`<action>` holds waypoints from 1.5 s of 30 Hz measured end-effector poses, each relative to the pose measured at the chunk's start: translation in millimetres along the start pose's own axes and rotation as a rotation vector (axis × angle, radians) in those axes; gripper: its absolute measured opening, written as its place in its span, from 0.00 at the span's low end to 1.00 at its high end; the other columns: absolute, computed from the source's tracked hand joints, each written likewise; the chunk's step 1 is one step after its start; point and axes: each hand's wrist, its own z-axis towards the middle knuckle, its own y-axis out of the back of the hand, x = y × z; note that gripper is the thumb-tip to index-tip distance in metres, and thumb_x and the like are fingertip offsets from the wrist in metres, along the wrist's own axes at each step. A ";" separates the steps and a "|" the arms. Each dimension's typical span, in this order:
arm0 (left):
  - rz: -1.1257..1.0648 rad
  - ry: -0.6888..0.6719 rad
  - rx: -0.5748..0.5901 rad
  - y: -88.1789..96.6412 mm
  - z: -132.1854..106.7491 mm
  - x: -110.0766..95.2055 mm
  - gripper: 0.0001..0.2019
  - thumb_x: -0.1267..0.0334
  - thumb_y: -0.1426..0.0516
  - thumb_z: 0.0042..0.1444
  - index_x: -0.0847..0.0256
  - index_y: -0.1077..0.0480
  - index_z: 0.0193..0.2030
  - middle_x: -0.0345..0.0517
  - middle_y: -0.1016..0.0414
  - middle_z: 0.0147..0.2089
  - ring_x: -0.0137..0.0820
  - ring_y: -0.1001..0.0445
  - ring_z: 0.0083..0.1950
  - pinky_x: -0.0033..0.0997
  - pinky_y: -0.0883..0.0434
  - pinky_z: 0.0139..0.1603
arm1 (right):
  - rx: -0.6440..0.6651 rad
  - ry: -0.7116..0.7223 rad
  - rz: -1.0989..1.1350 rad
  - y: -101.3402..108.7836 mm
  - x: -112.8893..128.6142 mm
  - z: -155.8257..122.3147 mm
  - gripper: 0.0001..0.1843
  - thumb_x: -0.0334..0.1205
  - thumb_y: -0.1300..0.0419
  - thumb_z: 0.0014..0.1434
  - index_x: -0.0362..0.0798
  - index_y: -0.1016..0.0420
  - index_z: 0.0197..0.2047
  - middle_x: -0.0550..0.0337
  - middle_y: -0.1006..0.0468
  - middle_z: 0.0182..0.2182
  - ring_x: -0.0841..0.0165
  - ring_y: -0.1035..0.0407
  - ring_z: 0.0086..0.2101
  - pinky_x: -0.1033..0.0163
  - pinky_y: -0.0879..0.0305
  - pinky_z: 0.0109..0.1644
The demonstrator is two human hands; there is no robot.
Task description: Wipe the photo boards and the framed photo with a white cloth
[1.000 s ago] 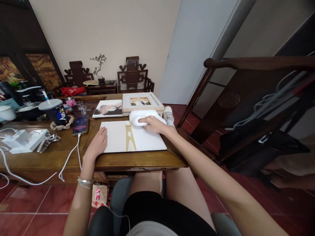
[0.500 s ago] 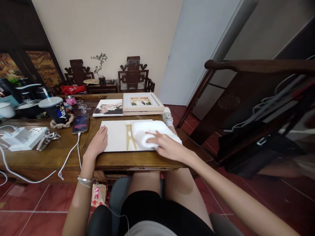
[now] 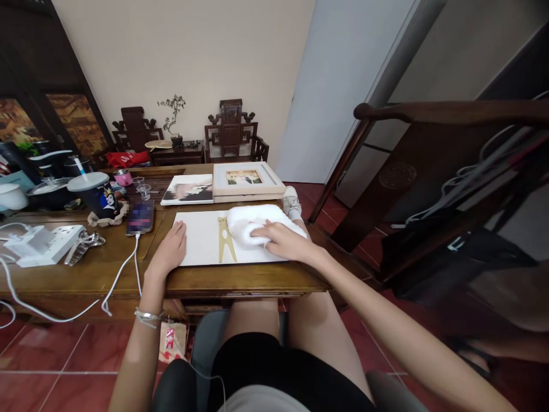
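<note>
A flat white board [image 3: 198, 239] with a dark lower edge lies near the front of the table. On its middle is a gold shape [image 3: 225, 241] with two long legs, like a clothes-peg. My left hand [image 3: 170, 247] rests over the board's left edge, fingers stretched out flat. A fluffy white cloth [image 3: 244, 220] is bunched on the board's right part and hides it there. My right hand [image 3: 285, 240] grips this cloth and presses it down, with its fingertips partly sunk in the pile.
Behind the board lie a photo panel [image 3: 189, 190] and a framed picture [image 3: 249, 177]. To the left are a phone [image 3: 140, 217] on a white cable, a lidded cup [image 3: 100, 197], a metal clip [image 3: 86, 246] and a power strip [image 3: 60, 245]. A wooden chair [image 3: 398, 171] stands at right.
My right hand has shifted slightly left and up with the cloth, which is now more bunched and uncovers the board's lower right part. My left hand stays put.
</note>
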 end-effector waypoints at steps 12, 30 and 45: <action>-0.002 -0.005 0.007 -0.9 0.1 4.0 0.26 0.62 0.59 0.65 0.75 0.41 0.65 0.64 0.45 0.70 0.43 0.48 0.73 0.48 0.50 0.72 | -0.065 -0.108 0.016 3.3 -40.9 51.1 0.26 0.23 0.52 0.45 0.45 0.21 0.43 0.54 0.18 0.42 0.59 0.27 0.44 0.60 0.37 0.50; 0.018 0.012 0.017 0.8 -0.8 -6.8 0.27 0.64 0.60 0.64 0.80 0.42 0.65 0.68 0.46 0.70 0.45 0.49 0.73 0.48 0.50 0.72 | 0.225 -0.079 0.094 29.0 68.1 -60.6 0.31 0.19 0.53 0.42 0.51 0.23 0.45 0.56 0.23 0.51 0.58 0.43 0.64 0.52 0.40 0.60; -0.004 -0.001 -0.011 -0.4 -1.0 -3.7 0.26 0.63 0.60 0.64 0.76 0.40 0.64 0.66 0.44 0.70 0.43 0.47 0.72 0.47 0.50 0.73 | -0.059 -0.136 0.055 -8.0 0.5 53.7 0.29 0.23 0.52 0.48 0.43 0.25 0.53 0.51 0.20 0.47 0.56 0.28 0.45 0.61 0.38 0.48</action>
